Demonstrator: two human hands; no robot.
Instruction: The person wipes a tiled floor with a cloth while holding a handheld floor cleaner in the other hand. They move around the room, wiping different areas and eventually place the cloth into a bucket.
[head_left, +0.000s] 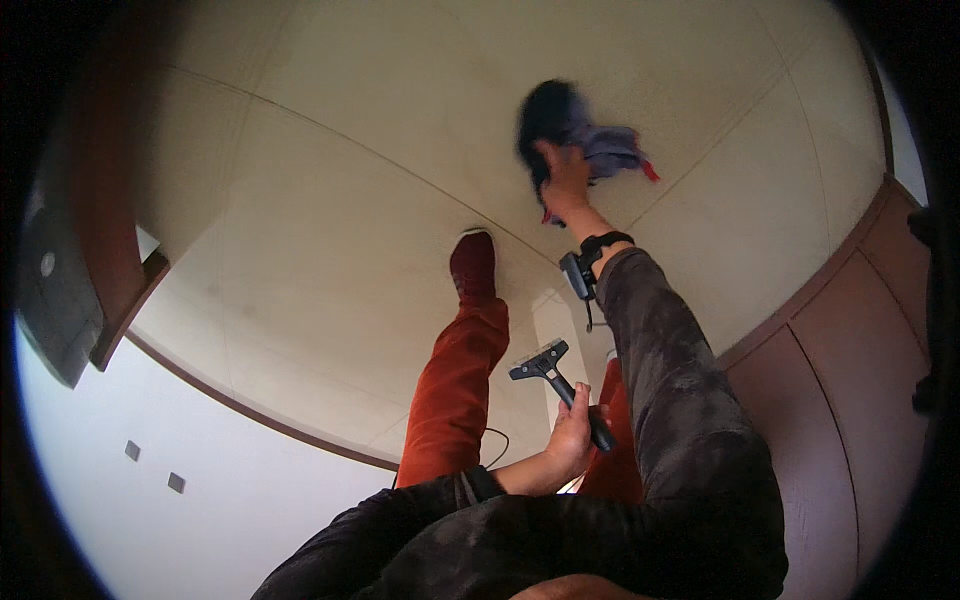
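Observation:
My left hand (572, 441) is wrapped around the black handle of a floor scraper (551, 367), in front of my body. The scraper's wide head points up and to the left, raised off the floor. Farther out, my right hand (567, 180) holds a dark blue and purple cloth (607, 150) with red edging against the tiled floor (360, 225). Hand and cloth are blurred. Part of the cloth is bunched under the fingers, and a loose end spreads to the right. A black device (579, 274) is strapped to my right wrist.
My dark red shoe (474, 262) stands on the tiles, left of the cloth. Brown wood panels (817, 360) line the right side. A brown wooden furniture piece (112, 187) rises at the left, near a white wall (97, 510). A thin cable (501, 446) loops by my leg.

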